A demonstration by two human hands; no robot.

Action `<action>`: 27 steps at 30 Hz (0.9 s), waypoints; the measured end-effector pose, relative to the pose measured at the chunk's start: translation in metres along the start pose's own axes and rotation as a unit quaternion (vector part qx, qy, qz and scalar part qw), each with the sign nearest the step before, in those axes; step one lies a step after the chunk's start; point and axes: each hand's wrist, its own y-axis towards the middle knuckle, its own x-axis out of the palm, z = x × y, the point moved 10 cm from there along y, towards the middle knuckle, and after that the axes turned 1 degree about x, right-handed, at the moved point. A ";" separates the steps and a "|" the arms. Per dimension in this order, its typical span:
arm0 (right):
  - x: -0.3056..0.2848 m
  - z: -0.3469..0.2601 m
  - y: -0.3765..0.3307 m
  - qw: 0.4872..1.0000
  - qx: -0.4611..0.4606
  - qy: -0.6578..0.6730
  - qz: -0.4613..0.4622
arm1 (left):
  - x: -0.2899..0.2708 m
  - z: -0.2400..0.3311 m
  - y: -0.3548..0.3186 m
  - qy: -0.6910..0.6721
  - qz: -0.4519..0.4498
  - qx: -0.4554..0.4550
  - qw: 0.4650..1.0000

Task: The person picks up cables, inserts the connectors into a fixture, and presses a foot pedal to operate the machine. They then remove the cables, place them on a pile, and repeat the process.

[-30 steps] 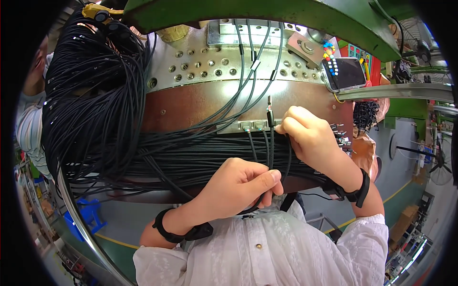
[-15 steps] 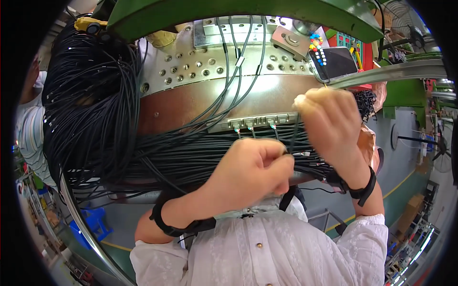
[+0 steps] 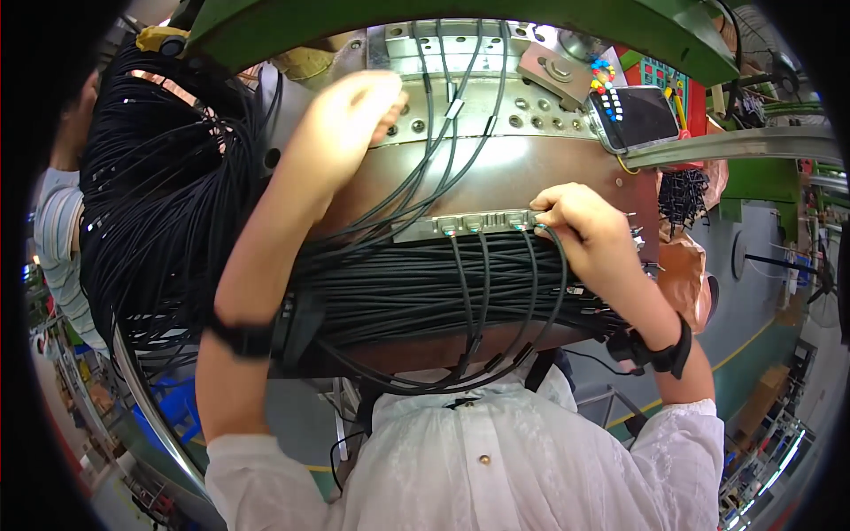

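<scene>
Right hand: pinching cable at right end of metal strip, seemingly seating it
Left hand: curled, blurred; cannot tell if holding
Next: probably pressing home

Matt black cables, shiny metal strip, glossy brown panel

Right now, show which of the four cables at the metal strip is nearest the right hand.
The rightmost cable: its end is at the right hand, while the other three cables meet the metal strip farther left.
</scene>
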 end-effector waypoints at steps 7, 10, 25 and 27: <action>-0.066 0.051 0.105 0.989 0.065 0.094 0.089 | 0.113 -0.024 0.039 -0.463 -0.164 -0.146 0.859; -0.066 0.058 0.127 0.996 0.026 -0.042 0.076 | 0.115 -0.013 0.032 -0.544 -0.235 -0.155 0.790; -0.022 -0.015 0.110 0.978 -0.195 -0.029 0.064 | 0.087 0.021 -0.134 -0.462 -0.168 -0.305 0.816; -0.030 0.014 0.104 0.994 -0.097 -0.023 0.039 | 0.033 0.031 -0.166 -0.488 -0.110 -0.211 0.840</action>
